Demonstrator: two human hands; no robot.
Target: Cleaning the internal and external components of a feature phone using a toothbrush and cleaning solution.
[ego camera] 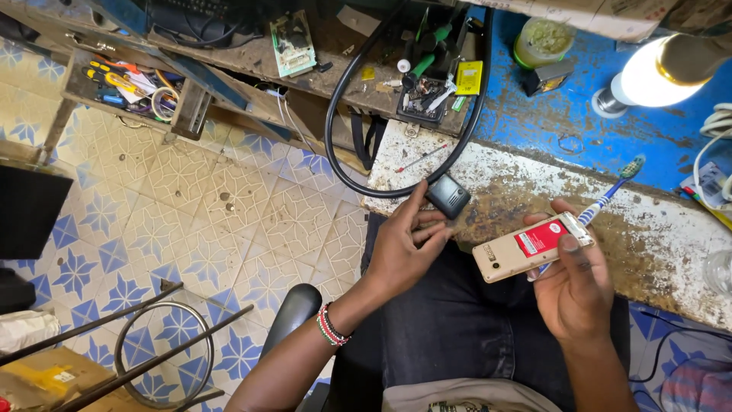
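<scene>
Bare forearms, no sleeves, red/white/black beaded bracelet [331, 326] on left wrist, dark jeans [457, 320], light shirt hem w/ print
</scene>
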